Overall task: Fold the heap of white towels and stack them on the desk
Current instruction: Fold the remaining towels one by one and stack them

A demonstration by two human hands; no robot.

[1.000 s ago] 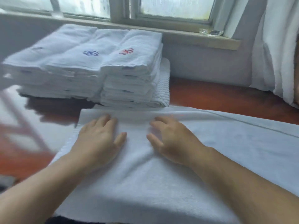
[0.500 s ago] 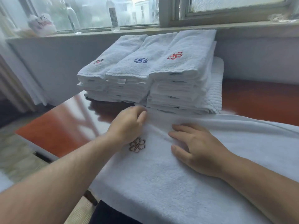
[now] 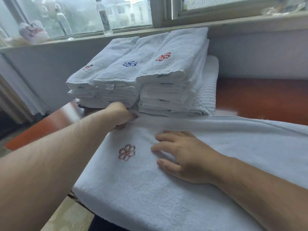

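Two hands, one towel in work, three finished stacks behind it.

Spread towel point(image 3: 150, 194): white terry, laid along the near side of the red-brown desk point(image 3: 260, 97) and running out of sight to the right. A looped emblem point(image 3: 127, 152) in brown and red thread sits face up near its left end. A long soft ridge runs along its far edge.

Left hand point(image 3: 120, 116): at the towel's far-left corner, closed into a fist with the cloth bunched in its grip. The fingertips are hidden under the hand. The knuckles lie just beside the foot of the stacks.

Right hand point(image 3: 185, 157): palm down on the towel, right of the emblem. The fingers are straight and slightly spread, pressing the cloth flat.

Folded stacks point(image 3: 131, 80): three piles side by side at the far side of the desk, against the wall under the window. The top towels bear stitched marks, dark red on the left pile, blue point(image 3: 130, 64) on the middle one and red point(image 3: 163, 57) on the right.

Ribbed towel point(image 3: 209, 90): white, folded, under and to the right of the right-hand pile.

Sill point(image 3: 93, 37): holds two clear bottles point(image 3: 104, 17) and a crumpled white bag point(image 3: 33, 31) at the far left.
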